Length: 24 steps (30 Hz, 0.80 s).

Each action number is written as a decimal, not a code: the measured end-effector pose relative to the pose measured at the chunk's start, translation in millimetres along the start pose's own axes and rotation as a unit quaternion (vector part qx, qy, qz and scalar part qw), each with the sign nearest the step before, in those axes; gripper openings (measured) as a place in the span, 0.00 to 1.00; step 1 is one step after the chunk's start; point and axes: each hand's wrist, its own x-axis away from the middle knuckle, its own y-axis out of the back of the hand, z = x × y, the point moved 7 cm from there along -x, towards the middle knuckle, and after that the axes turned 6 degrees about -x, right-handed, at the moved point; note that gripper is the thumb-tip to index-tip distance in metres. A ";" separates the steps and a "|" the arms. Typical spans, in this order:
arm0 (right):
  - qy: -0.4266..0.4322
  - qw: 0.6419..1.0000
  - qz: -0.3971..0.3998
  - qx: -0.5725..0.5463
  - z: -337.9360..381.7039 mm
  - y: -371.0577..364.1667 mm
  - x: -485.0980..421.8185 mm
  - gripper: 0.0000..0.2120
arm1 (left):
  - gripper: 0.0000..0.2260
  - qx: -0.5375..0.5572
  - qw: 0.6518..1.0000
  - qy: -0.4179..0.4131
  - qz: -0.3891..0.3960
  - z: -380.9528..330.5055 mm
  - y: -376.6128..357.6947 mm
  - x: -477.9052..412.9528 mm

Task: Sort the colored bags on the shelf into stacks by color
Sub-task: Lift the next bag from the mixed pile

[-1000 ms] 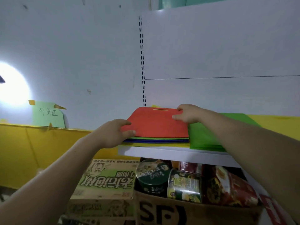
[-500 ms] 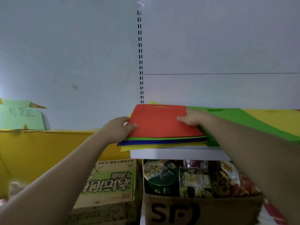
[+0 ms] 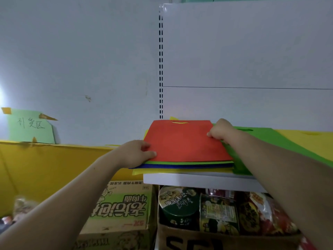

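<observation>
Head view: pinching red bag (image 3: 185, 141) at left edge with left hand (image 3: 134, 153), gripping right edge with right hand (image 3: 220, 131). Lies on top of mixed pile (image 3: 180, 166) on shelf (image 3: 198, 179). Beside, at right: green bag (image 3: 266, 139), then yellow bag (image 3: 306, 141). Seems early; most sorting not yet done.

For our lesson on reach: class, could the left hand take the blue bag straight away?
Probably not: the blue bag lies under the red bag and a green bag, only its front edge showing, and the left hand is busy pinching the red bag's corner.
</observation>
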 end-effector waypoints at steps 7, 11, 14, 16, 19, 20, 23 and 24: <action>0.019 0.999 -0.039 -0.014 2.6 5.9 -5.0 0.12 | 0.27 0.003 1.000 0.007 -0.001 -2.1 -0.1 0.0; 0.065 0.985 -0.085 -0.132 7.5 11.5 -4.8 0.07 | 0.28 0.034 0.999 0.016 -0.012 -0.2 1.7 -1.0; 0.079 0.952 -0.091 -0.282 8.9 16.1 0.8 0.04 | 0.31 0.091 0.995 0.019 -0.026 1.0 3.9 -1.0; 0.080 0.924 -0.082 -0.364 9.9 22.2 7.9 0.03 | 0.31 0.132 0.990 0.019 -0.037 2.8 5.6 0.2; 0.071 0.885 -0.085 -0.453 8.9 36.3 21.3 0.03 | 0.35 0.190 0.979 0.030 -0.066 11.2 9.1 -1.1; 0.065 0.872 -0.092 -0.477 7.0 41.6 26.5 0.02 | 0.34 0.219 0.972 0.029 -0.080 12.4 11.2 -0.3; 0.052 0.842 -0.116 -0.525 0.4 55.3 46.0 0.04 | 0.23 0.297 0.947 -0.008 -0.122 9.5 20.1 6.8; 0.051 0.837 -0.127 -0.530 -2.0 59.7 54.4 0.04 | 0.21 0.310 0.940 -0.021 -0.139 8.6 23.6 10.8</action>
